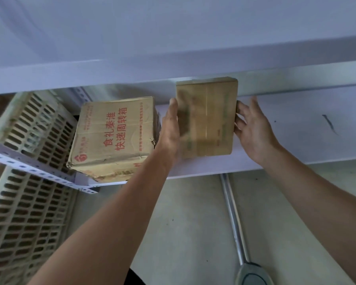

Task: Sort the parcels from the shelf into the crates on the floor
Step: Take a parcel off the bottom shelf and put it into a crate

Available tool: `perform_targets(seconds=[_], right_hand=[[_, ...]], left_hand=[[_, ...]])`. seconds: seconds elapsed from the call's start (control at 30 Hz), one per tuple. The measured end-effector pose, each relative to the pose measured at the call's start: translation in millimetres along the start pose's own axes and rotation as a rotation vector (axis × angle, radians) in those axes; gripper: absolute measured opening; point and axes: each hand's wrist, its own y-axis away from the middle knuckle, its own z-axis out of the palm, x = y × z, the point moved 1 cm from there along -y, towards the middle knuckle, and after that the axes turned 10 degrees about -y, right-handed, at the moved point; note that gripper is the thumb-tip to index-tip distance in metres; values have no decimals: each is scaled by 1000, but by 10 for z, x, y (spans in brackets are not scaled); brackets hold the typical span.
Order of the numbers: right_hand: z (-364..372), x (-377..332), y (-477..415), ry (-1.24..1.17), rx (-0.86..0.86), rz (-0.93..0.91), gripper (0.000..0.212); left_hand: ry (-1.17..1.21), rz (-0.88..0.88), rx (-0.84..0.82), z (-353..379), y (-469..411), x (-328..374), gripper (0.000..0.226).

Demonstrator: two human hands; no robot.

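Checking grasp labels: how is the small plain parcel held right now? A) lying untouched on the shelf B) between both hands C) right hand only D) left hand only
B: the left hand and right hand press opposite sides of the small plain parcel.

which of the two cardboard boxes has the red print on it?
The bigger brown cardboard box sitting on the white shelf, left of the hands. The flatter, plain brown cardboard parcel gripped between both hands shows no red lettering.

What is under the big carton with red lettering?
The printed carton rests on the white shelf board, its near corner jutting past the shelf's front edge. Anything directly beneath or behind it is covered.
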Motion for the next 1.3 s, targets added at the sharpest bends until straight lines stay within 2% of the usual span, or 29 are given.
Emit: perform_targets(seconds=[0.1, 0.23, 0.37, 0.47, 0.53, 0.67, 0.73, 0.8, 0.93, 1.13, 1.3], right_hand=[[2, 65, 116, -26, 40, -27, 66], [-26, 165, 240, -46, 162, -39, 59], [-98, 205, 248, 9, 323, 63, 62], [-106, 226, 251, 56, 366, 175, 64], [-113, 230, 252, 70, 357, 197, 62], [-110, 179, 247, 68, 338, 169, 63], [-87, 153, 252, 63, 309, 152, 68], [-62, 147, 258, 49, 300, 132, 71], [-13, 180, 328, -42, 221, 185, 67], [-68, 359, 416, -138, 153, 148, 56], [-100, 459, 452, -112, 67, 100, 70]], left_hand=[[58, 42, -47, -27, 121, -64, 48], [78, -8, -8, -110, 191, -273, 45], [82, -134, -6, -118, 235, -480, 52], [47, -219, -36, -73, 265, -547, 66], [0, -264, -45, -46, 262, -559, 64], [-58, -239, -77, -65, 299, -503, 63], [-37, -209, -68, -101, 284, -505, 56], [-11, -177, -77, -118, 271, -513, 62], [58, -178, -99, -79, 287, -511, 76], [146, -141, -147, -14, 323, -511, 70], [96, -53, -175, 8, 339, -504, 76]])
